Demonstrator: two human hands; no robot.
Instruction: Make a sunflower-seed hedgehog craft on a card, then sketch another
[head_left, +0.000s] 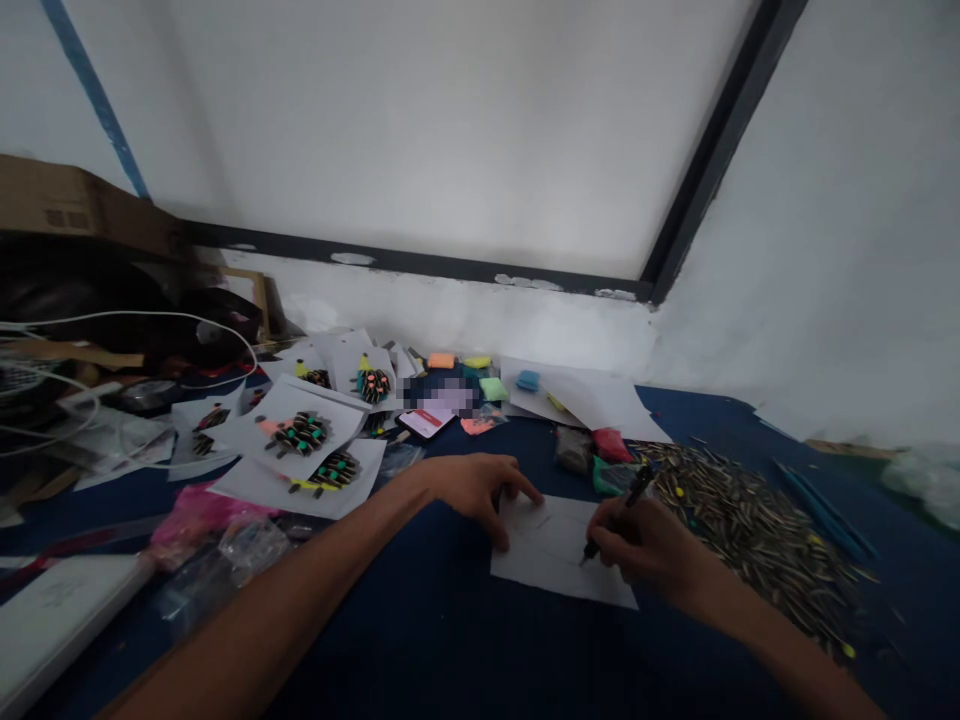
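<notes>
A small sheet of white paper (536,570) with faint lines on it lies on the dark blue table cover. Thumb and fingers of my left hand (480,488) are spread apart, their tips on the sheet's upper left part. My right hand (645,545) grips a dark pen (636,490) slantwise, with its tip at the paper near the middle. Just beyond the sheet are a red lump (612,445), a grey-brown packet (573,449) and a green packet (611,478). To the right of my right hand spreads a pile of slender brown-grey pieces (739,510).
At left lie several paper sheets bearing spiky hedgehog-like figures (300,433). A lit phone (429,422) and coloured clay-like blocks (493,389) sit toward the wall. A blue tool (825,510) is at far right; a white box (67,620) and white cables (172,315) are at left.
</notes>
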